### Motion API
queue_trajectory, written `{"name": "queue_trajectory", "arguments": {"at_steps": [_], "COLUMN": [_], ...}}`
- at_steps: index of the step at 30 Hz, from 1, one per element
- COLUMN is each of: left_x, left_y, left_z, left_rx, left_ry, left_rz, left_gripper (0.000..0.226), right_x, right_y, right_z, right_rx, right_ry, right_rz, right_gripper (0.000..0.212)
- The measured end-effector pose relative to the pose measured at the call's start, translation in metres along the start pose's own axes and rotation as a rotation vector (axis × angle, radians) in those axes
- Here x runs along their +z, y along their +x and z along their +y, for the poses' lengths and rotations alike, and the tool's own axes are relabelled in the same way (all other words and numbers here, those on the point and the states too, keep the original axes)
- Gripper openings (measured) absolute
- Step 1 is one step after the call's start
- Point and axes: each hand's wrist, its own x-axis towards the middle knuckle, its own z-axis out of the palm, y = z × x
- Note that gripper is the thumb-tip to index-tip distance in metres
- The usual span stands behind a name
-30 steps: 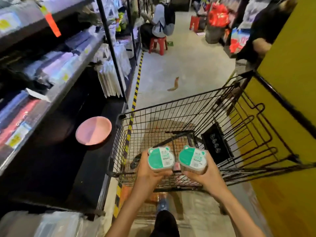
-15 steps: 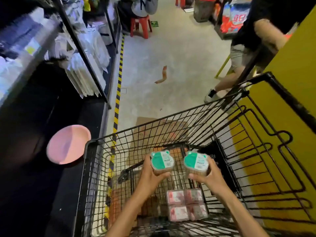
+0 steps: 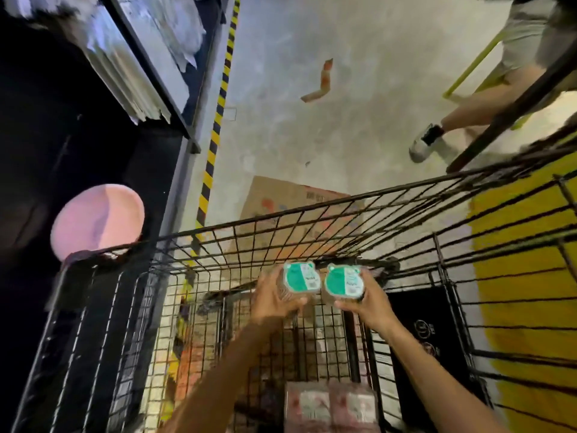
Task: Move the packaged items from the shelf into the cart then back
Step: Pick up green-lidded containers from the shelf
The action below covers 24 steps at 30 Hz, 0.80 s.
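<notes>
Packs: left pack (image 3: pixel 301 277) gripped by left hand (image 3: pixel 274 300) | right pack (image 3: pixel 344 281) gripped by right hand (image 3: pixel 368 304) | above cart (image 3: pixel 281 214)

Both forearms outstretched, left hand (image 3: pixel 274 300) and right hand (image 3: pixel 368 303) side by side, fingers curled.

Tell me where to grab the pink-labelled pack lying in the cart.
Come from above and take the pink-labelled pack by its two long side edges: it lies flat, label up, on the cart floor, and the wire walls probably block a sideways reach.

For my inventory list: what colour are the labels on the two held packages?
Green and white labels, head view.
</notes>
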Motion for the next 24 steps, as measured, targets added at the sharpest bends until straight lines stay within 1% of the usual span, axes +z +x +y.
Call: {"name": "queue_trajectory", "arguments": {"at_steps": [1, 2, 3, 4, 6, 8, 9, 11, 13, 15, 19, 24], "left_x": [0.006, 0.011, 0.017, 0.023, 0.033, 0.040, 0.043, 0.048, 0.051, 0.054, 0.060, 0.066], "left_y": [0.007, 0.014, 0.021, 0.028, 0.041, 0.052, 0.056, 0.062, 0.066, 0.071, 0.074, 0.076], "left_z": [0.001, -0.002, -0.005, -0.009, -0.021, -0.030, -0.033, -0.037, -0.039, -0.042, -0.047, -0.048], "left_rx": [0.003, 0.002, -0.003, -0.022, -0.027, -0.003, 0.041, 0.097, 0.105, 0.103, 0.049, 0.039], "left_ry": [0.055, 0.069, 0.038, -0.005, 0.015, 0.102, 0.148, 0.192, 0.194, 0.200, 0.138, 0.125], "left_rz": [0.040, 0.047, 0.041, 0.039, 0.048, 0.085, 0.113, 0.144, 0.146, 0.135, 0.158, 0.186], "left_gripper": [0.090, 0.096, 0.096, 0.090, 0.077, 0.074, 0.072, 0.063, 0.055, 0.051, 0.052, 0.055], "right_x": [0.000, 0.000, 0.000, -0.001, -0.001, 0.003, 0.005, 0.009, 0.012, 0.015, 0.019, 0.022], "right_y": [0.011, 0.021, 0.029, 0.038, 0.049, 0.060, 0.063, 0.070, 0.074, 0.078, 0.083, 0.088], "right_z": [0.009, 0.018, 0.025, 0.033, 0.042, 0.053, 0.054, 0.061, 0.064, 0.070, 0.077, 0.076], "right_rx": [0.004, -0.001, -0.004, -0.011, -0.003, 0.005, 0.023, 0.049, 0.038, 0.021, 0.022, 0.065], "right_ry": [-0.032, -0.050, -0.065, -0.090, -0.106, -0.147, -0.160, -0.169, -0.192, -0.236, -0.252, -0.246], "right_rz": [-0.008, -0.023, -0.034, -0.031, -0.013, 0.003, 0.017, 0.054, 0.079, 0.094, 0.123, 0.154], "right_gripper": [0.064, 0.063, 0.060, 0.055, 0.045, 0.055, 0.059, 0.056, 0.052, 0.052, 0.052, 0.063]}}
